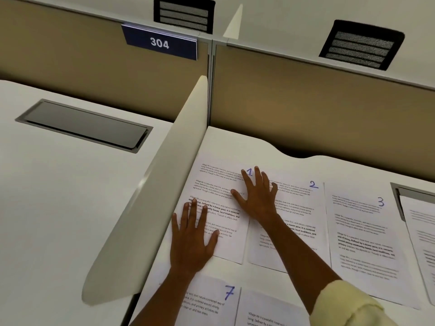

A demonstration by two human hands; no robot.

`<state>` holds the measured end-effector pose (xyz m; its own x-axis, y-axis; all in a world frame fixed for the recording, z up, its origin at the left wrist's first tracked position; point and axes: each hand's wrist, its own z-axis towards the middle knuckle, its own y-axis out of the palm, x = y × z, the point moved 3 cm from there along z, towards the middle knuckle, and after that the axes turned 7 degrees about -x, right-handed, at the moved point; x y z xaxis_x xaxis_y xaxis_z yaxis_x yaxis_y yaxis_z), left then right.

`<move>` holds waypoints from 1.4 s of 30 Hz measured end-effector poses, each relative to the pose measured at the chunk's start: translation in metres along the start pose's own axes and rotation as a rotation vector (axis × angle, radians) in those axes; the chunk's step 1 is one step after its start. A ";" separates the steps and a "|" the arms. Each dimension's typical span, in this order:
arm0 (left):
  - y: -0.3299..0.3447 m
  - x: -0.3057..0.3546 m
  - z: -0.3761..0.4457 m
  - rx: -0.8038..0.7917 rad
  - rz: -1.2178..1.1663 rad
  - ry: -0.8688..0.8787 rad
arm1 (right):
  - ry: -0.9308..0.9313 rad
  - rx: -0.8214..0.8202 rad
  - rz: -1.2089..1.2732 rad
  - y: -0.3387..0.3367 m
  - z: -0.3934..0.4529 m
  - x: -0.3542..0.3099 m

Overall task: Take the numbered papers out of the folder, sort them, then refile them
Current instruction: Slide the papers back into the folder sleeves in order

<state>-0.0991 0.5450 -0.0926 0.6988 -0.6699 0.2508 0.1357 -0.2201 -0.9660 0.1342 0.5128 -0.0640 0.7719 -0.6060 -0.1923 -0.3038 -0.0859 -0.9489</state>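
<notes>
Printed sheets with blue handwritten numbers lie face up on the white desk [237, 142]. Paper 1 [211, 184] lies at the far left beside the divider. My left hand [191, 241] presses flat on its lower left part with fingers spread. My right hand [256, 196] lies flat across its right edge, overlapping paper 2 [303, 208]. Paper 3 [362, 231] sits to the right of paper 2. Paper 7 [211, 302] lies in a nearer row under my left forearm, with another sheet [270, 311] to its right whose number is out of sight. No folder is visible.
A cream divider panel [153, 196] separates this desk from the neighbouring one, which has a grey cable hatch [87, 125]. Tan partition walls stand behind, with a blue sign 304 [160, 42]. More paper [421, 231] lies at the right edge.
</notes>
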 end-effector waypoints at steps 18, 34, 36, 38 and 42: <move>0.002 -0.001 -0.001 0.004 -0.019 0.003 | -0.032 0.322 0.525 -0.026 0.047 0.013; 0.001 -0.006 -0.002 0.001 -0.128 0.011 | 0.045 0.463 0.744 -0.071 0.015 0.001; -0.003 -0.007 -0.003 0.018 -0.199 0.029 | 0.029 0.487 0.771 -0.081 0.008 0.000; -0.008 -0.008 -0.003 0.037 -0.301 0.032 | 0.014 0.509 0.803 -0.090 0.000 -0.001; -0.023 -0.012 -0.002 0.051 -0.509 -0.033 | 0.036 0.503 0.977 -0.107 -0.017 0.002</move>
<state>-0.1118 0.5570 -0.0735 0.5567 -0.4641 0.6890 0.4979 -0.4776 -0.7239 0.1588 0.5075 0.0419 0.3035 -0.2607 -0.9165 -0.5067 0.7704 -0.3870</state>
